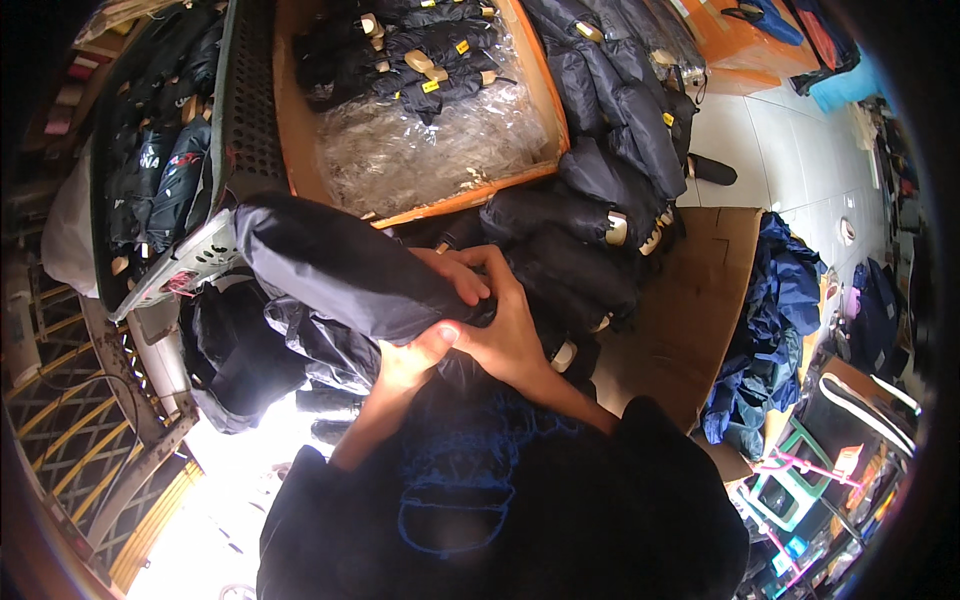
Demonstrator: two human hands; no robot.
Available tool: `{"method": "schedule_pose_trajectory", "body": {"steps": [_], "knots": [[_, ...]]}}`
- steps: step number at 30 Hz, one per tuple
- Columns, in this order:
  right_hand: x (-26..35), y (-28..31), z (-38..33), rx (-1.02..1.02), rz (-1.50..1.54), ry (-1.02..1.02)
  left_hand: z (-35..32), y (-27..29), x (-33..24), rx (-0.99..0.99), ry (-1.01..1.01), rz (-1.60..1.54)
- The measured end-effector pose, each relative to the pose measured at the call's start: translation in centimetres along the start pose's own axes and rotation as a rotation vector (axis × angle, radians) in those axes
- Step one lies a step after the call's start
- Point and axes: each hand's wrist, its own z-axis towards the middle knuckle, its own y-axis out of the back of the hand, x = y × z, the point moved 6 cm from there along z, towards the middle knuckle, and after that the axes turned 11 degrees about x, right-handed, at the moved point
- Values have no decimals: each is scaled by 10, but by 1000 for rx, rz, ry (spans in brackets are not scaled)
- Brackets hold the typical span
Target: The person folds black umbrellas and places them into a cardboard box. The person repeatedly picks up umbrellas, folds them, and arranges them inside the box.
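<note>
While a big cardboard box (534, 85) is standing beyond my hands and a dark crate (250, 105) is sitting to its left, a long black bundle (330, 262) is slanting up leftward before me. My left hand (408, 364) and right hand (507, 330) are pinching its near end in a two-handed grip.

Big white flare at lwr L, floor (225, 500) blown out by strong light! Glints thrown off clear plastic (430, 155) up top; black shirt (610, 510) sunk in shade, pic rim bent & blacked out.
</note>
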Motion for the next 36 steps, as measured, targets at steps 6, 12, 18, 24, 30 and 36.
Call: {"method": "schedule_pose_trajectory", "body": {"steps": [6,12,18,24,30,36], "knots": [[1,-1,2,13,-30,-27,-6,1,4,-13,-106,26],[-5,-6,14,24,146,-8,8,18,0,-40,-59,140],[20,-2,12,74,-49,212,16,19,-9,-56,57,-12],[8,-2,11,63,-146,199,24,25,-7,-126,23,-69],[10,-2,7,45,-63,155,19,14,3,-139,25,-155],[23,-6,2,124,-44,131,8,4,1,-118,-13,-141]]}}
